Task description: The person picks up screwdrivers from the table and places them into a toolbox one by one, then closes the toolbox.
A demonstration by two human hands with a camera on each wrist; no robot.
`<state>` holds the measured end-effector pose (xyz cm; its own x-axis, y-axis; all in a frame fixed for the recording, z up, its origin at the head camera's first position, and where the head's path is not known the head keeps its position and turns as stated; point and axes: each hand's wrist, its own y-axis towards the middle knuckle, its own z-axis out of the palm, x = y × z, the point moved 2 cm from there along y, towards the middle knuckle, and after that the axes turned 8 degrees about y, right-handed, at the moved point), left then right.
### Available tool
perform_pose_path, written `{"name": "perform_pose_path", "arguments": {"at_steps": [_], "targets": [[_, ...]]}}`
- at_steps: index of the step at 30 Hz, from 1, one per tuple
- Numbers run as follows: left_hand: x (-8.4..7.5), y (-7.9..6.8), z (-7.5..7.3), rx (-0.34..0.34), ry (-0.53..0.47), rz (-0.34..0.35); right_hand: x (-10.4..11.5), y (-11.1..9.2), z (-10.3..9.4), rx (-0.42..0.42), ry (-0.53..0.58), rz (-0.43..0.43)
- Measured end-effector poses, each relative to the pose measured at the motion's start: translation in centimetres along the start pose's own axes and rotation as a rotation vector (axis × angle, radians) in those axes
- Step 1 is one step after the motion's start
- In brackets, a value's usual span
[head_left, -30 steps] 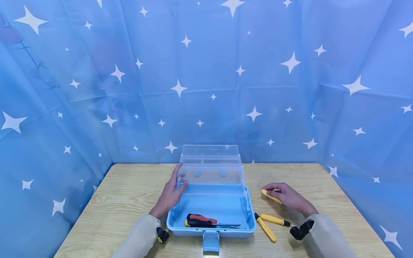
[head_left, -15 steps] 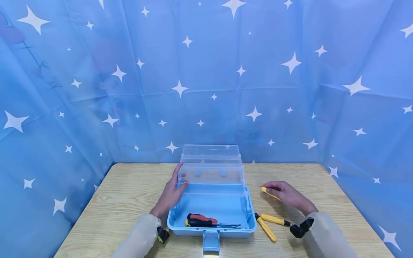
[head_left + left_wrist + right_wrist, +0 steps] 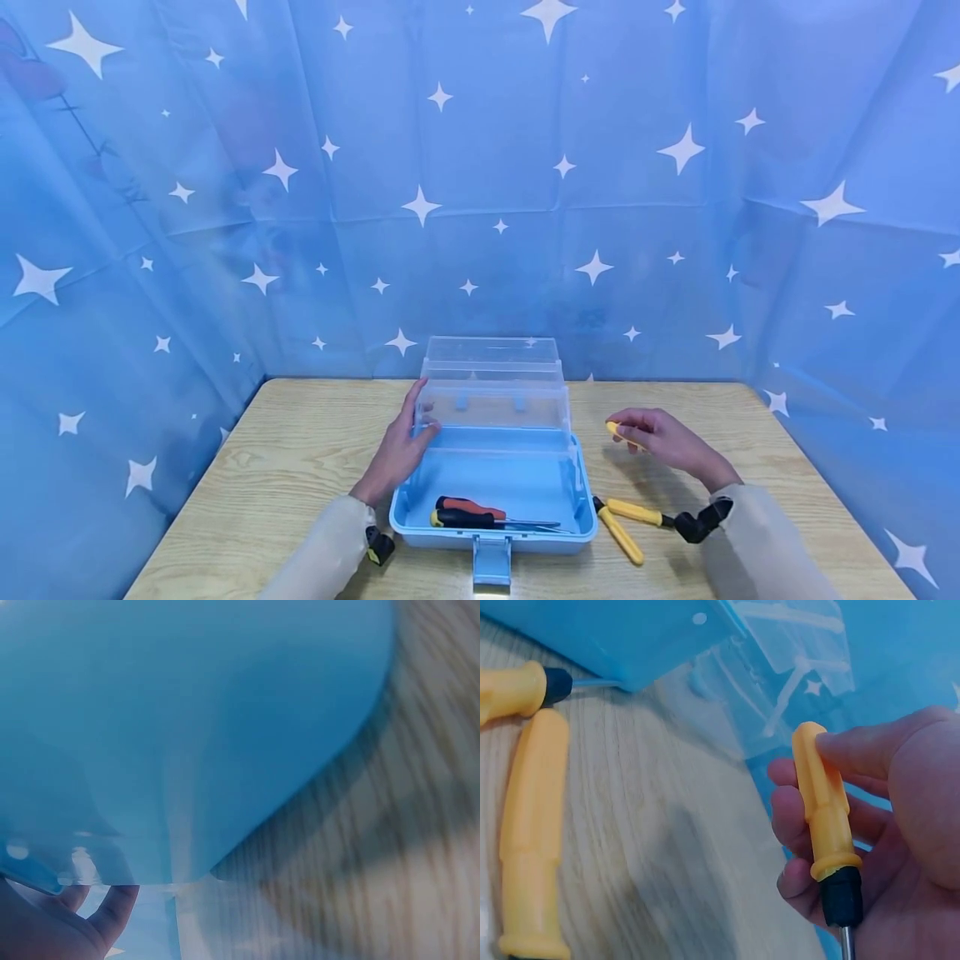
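Observation:
A light-blue toolbox [image 3: 492,542] stands with its clear lid [image 3: 487,375] raised. My left hand [image 3: 396,454] grips its back left corner, the thumb in front of the lid and fingers showing through from behind. In the right wrist view, my right hand [image 3: 900,802] pinches a screwdriver [image 3: 821,780] by its yellow handle; a black collar and metal shaft point down toward the wrist. This hand is over the table, to the right of the toolbox. Inside the box lie a black-and-yellow screwdriver [image 3: 465,519] and a red-handled one [image 3: 472,505], near the front wall.
Two more yellow-handled screwdrivers lie on the table right of the box, one angled toward the front [image 3: 621,535] and one pointing right [image 3: 636,509]. The open latch [image 3: 491,560] hangs at the box front. A blue star-patterned curtain [image 3: 487,183] closes off the table's back and sides.
My right hand has lifted slightly up and away with the screwdriver, whose handle now tilts more in the fingers. My left hand stays at the toolbox.

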<state>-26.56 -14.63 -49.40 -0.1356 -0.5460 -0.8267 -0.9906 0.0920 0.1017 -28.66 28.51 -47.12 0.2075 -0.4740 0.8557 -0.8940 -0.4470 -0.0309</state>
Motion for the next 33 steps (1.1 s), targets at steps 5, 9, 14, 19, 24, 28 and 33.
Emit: {"name": "perform_pose_path", "arguments": {"at_steps": [5, 9, 14, 19, 24, 28, 33], "targets": [[0.1, 0.0, 0.0, 0.001, 0.002, -0.001, 0.8, 0.2, 0.0, 0.021, -0.017, -0.017], [0.1, 0.0, 0.0, 0.0, 0.011, -0.005, 1.6, 0.5, 0.1, 0.035, -0.017, -0.033], [0.2, 0.0, 0.0, -0.004, 0.015, -0.006, 2.9, 0.8, 0.0, 0.045, -0.014, -0.066], [0.0, -0.1, 0.0, -0.001, 0.013, 0.002, 4.3, 1.0, -0.1, 0.037, -0.044, -0.084], [0.0, -0.1, 0.0, -0.004, 0.01, 0.003, 4.9, 1.3, -0.3, 0.03, -0.053, -0.1], [-0.1, -0.1, -0.1, -0.008, 0.011, 0.005, 5.8, 1.4, -0.4, 0.008, -0.076, -0.114], [-0.2, -0.2, -0.1, -0.013, 0.006, 0.016, 6.5, 1.7, -0.6, -0.001, -0.091, -0.143]]}}
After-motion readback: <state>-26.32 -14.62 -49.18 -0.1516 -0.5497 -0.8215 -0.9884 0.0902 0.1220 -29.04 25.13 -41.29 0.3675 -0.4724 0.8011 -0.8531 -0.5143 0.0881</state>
